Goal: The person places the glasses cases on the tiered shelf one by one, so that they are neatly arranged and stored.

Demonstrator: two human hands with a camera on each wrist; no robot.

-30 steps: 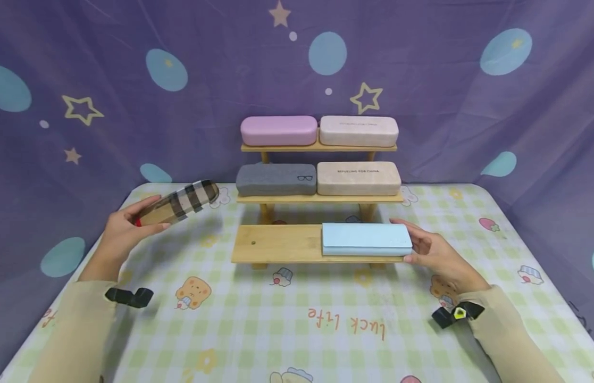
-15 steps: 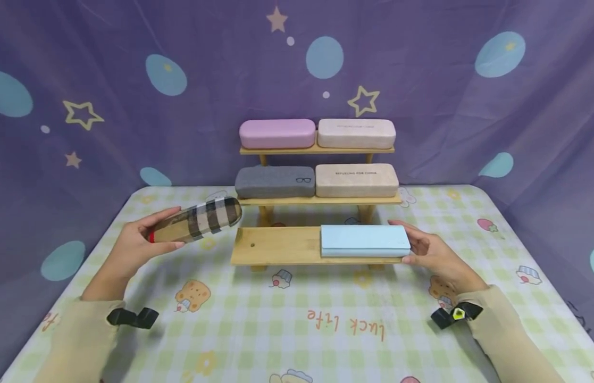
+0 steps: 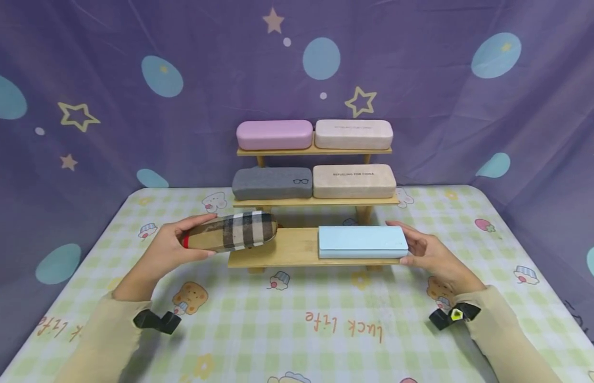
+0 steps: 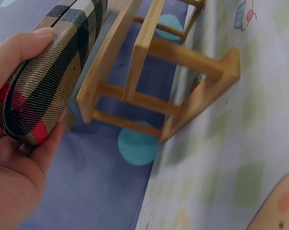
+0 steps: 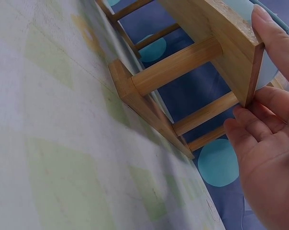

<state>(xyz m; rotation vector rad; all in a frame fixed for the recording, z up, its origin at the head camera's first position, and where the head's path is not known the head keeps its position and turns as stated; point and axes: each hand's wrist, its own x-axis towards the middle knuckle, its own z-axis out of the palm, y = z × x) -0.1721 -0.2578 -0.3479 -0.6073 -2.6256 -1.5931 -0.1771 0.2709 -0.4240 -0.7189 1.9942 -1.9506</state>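
In the head view my left hand [image 3: 168, 246] grips the near end of a plaid glasses case [image 3: 236, 232], thumb in front and fingers behind. The far end of the case hangs over the left part of the lowest tier of a wooden display rack [image 3: 297, 248]. On the right half of that tier lies a light blue glasses case [image 3: 361, 239]. At its right end my right hand [image 3: 433, 255] holds on, with the thumb at the front corner and fingers curled round the back. The right wrist view shows several fingertips [image 5: 247, 122] by the tier's end.
A grey glasses case [image 3: 273, 183] and a beige one [image 3: 354, 182] fill the middle tier. Above them sit a pink case [image 3: 274, 135] and a whitish one [image 3: 354, 134]. The rack stands on a checked tablecloth [image 3: 258, 330], before a purple curtain [image 3: 210, 96].
My left hand has carried the plaid case right and lower, from beside the rack to over the lowest tier's left end, and turned it nearly level. The right hand stays at the blue case.
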